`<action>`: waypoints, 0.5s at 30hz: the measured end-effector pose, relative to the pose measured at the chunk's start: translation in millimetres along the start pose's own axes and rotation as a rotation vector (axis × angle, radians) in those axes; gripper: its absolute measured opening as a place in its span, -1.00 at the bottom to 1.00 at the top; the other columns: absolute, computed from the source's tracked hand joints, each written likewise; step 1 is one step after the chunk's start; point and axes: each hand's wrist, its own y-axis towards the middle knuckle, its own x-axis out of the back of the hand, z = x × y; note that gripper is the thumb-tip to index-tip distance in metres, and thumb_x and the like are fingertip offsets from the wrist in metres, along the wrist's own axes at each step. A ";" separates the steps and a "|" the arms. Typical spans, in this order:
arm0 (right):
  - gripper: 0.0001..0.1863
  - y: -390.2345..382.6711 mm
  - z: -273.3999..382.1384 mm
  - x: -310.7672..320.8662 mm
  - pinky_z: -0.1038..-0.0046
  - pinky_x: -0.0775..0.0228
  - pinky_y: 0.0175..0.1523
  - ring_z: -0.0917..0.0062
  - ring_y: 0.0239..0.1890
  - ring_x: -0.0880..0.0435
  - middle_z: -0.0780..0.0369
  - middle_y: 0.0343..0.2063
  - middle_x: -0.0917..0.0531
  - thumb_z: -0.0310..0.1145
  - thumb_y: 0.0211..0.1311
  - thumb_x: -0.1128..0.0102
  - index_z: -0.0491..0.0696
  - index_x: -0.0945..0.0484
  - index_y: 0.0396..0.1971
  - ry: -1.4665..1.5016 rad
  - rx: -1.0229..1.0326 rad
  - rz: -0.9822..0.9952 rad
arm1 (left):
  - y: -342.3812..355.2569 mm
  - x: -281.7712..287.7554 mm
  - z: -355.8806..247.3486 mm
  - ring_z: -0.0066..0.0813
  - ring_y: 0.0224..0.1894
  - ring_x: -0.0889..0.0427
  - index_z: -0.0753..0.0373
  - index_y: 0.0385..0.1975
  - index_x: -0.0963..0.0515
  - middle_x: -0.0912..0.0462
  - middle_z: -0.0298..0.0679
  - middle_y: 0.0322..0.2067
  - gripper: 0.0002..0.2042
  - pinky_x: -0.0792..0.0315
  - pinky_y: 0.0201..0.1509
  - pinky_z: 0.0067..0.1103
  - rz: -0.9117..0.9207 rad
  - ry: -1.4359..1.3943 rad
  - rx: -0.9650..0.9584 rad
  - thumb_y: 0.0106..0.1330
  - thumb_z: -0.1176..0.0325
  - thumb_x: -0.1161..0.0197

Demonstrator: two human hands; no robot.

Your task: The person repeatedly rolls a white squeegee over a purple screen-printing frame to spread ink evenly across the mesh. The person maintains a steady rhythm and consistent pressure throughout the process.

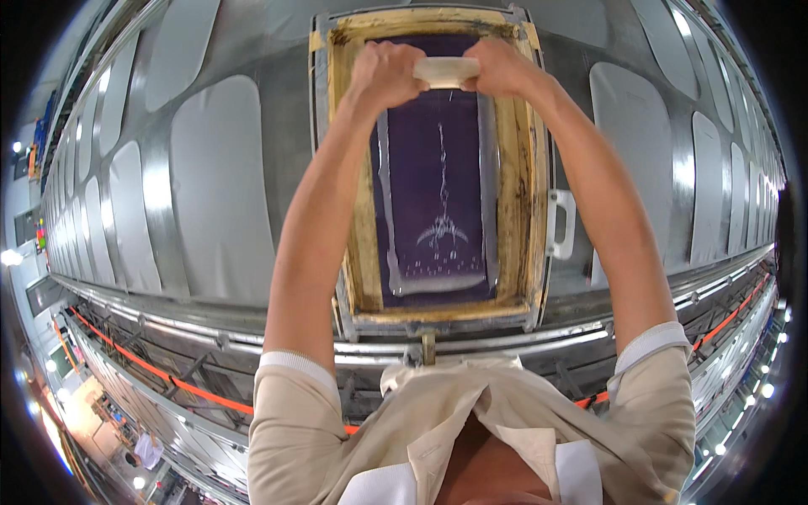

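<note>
A rectangular screen frame (362,252) with yellowed, stained inner edges lies in front of me. Its dark purple mesh (414,168) carries a pale fine pattern and streaks of translucent substance along the sides and near edge. At the far end of the mesh, my left hand (389,74) and my right hand (501,69) grip the two ends of a pale squeegee (446,72), fingers wrapped round it. A white handle (562,223) is attached at the frame's right side.
Grey flat pieces (219,185) lie in rows along the long metal table (295,109) on both sides. Rails (572,332) and an orange strip (160,362) run along the near side. Another person (147,450) is at the lower left, far off.
</note>
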 end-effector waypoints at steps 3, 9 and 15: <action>-0.68 -74.2 33.7 -25.2 0.21 -0.58 -0.03 0.14 -0.18 -0.77 0.04 -0.31 -0.78 -0.29 0.03 -0.56 -0.04 -0.75 -0.20 0.063 -0.023 0.035 | -76.0 -7.5 -36.0 -0.10 -0.23 -0.76 0.06 -0.29 -0.74 -0.76 -0.18 -0.41 -0.73 -0.59 -0.07 -0.21 0.006 -0.082 0.001 0.01 0.21 -0.57; -0.72 -237.3 106.4 -98.4 0.19 -0.61 -0.02 0.20 -0.21 -0.78 0.10 -0.35 -0.77 -0.29 0.02 -0.55 0.01 -0.74 -0.24 0.130 -0.065 0.133 | -256.2 -36.7 -113.5 -0.22 -0.36 -0.71 0.09 -0.41 -0.72 -0.73 -0.26 -0.49 -0.80 -0.47 -0.08 -0.29 -0.106 -0.132 -0.065 -0.04 0.32 -0.57; -0.59 -289.0 129.5 -94.1 0.16 -0.52 0.13 0.12 -0.04 -0.72 0.06 -0.07 -0.74 -0.11 0.15 -0.49 -0.04 -0.69 -0.10 0.418 -0.074 0.054 | -320.3 -41.3 -141.9 -0.31 -0.25 -0.67 0.08 -0.39 -0.71 -0.72 -0.39 -0.40 -0.84 -0.42 -0.02 -0.37 -0.146 -0.060 -0.026 0.01 0.34 -0.50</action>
